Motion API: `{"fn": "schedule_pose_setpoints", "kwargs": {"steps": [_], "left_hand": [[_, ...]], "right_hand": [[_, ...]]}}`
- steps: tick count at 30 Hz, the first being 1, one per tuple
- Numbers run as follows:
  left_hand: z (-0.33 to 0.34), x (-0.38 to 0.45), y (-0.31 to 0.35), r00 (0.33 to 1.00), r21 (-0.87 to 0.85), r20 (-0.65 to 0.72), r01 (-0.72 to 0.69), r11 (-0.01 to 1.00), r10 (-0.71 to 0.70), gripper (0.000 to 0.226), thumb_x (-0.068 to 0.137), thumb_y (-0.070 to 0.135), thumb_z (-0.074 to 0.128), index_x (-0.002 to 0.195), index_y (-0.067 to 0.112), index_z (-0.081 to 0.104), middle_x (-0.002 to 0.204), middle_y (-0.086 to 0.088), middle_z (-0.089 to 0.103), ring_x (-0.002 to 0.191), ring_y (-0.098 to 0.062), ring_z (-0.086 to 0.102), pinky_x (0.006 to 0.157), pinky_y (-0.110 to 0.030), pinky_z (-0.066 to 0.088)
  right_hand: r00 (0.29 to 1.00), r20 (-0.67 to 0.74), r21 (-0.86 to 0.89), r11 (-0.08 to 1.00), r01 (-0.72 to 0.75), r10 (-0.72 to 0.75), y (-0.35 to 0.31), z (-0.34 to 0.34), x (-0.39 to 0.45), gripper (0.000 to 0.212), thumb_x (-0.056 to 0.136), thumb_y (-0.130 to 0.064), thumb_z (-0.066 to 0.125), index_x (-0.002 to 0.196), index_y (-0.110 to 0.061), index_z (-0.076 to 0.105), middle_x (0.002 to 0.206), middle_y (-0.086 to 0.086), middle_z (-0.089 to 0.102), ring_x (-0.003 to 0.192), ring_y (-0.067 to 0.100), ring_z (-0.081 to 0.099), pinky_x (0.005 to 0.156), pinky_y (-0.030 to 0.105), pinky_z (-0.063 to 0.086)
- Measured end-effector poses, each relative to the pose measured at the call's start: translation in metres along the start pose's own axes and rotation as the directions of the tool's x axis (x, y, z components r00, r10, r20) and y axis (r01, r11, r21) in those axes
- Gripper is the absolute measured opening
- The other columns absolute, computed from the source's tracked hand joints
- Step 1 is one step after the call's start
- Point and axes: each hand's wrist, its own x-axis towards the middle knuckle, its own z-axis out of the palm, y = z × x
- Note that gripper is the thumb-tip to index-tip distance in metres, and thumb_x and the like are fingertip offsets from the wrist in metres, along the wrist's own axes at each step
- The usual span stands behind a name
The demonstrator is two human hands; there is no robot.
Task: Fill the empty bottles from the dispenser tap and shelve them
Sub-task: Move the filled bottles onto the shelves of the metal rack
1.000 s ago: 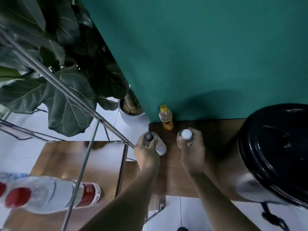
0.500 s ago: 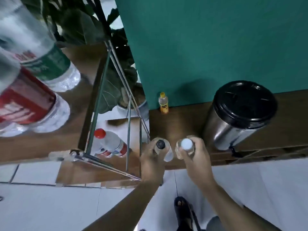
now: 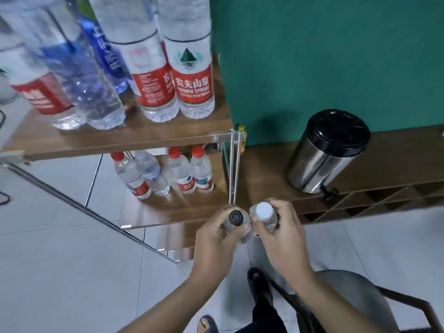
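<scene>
Bottles, black-capped [image 3: 236, 218] in left hand [image 3: 213, 239], white-capped [image 3: 263, 211] in right hand [image 3: 280, 236], both being gripped; shelved bottle [image 3: 192, 75] reading "SPRING".

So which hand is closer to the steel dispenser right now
Right. The right hand, gripping the white-capped bottle, sits just below-left of the dispenser. The left hand, holding the black-capped bottle, is farther left, nearer the shelf rack.

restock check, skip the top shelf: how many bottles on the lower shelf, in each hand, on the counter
lower shelf bottles: 4
black-capped bottle in left hand: 1
white-capped bottle in right hand: 1
yellow bottle on counter: 1
total: 7
</scene>
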Motion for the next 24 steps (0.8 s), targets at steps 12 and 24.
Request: {"fn": "schedule_pose_setpoints", "kwargs": {"steps": [12, 24], "left_hand": [[-0.169, -0.014, -0.017, 0.944, 0.106, -0.327, -0.012, 0.994, 0.046, 0.024, 0.098, 0.011, 0.083, 0.114, 0.029, 0.083, 0.112, 0.016, 0.083, 0.107, -0.007, 0.076, 0.097, -0.033, 0.061], [-0.243, 0.047, -0.034, 0.862, 0.22, -0.49, -0.023, 0.975, 0.131, 0.018, 0.1, 0.014, 0.081, 0.114, 0.025, 0.079, 0.103, 0.013, 0.079, 0.099, -0.012, 0.072, 0.089, -0.047, 0.063]], "right_hand": [[0.976, 0.149, 0.175, 0.976, 0.131, -0.157, -0.102, 0.15, -0.022, 0.035, 0.095, -0.033, 0.083, 0.122, -0.027, 0.061, 0.114, -0.019, 0.067, 0.105, 0.001, 0.063, 0.085, 0.013, 0.048], [0.989, 0.149, 0.132, 0.991, -0.012, -0.008, -0.139, 0.249, 0.013, 0.041, 0.095, -0.033, 0.085, 0.124, -0.021, 0.059, 0.12, -0.001, 0.072, 0.105, 0.017, 0.065, 0.076, 0.019, 0.043]]}}
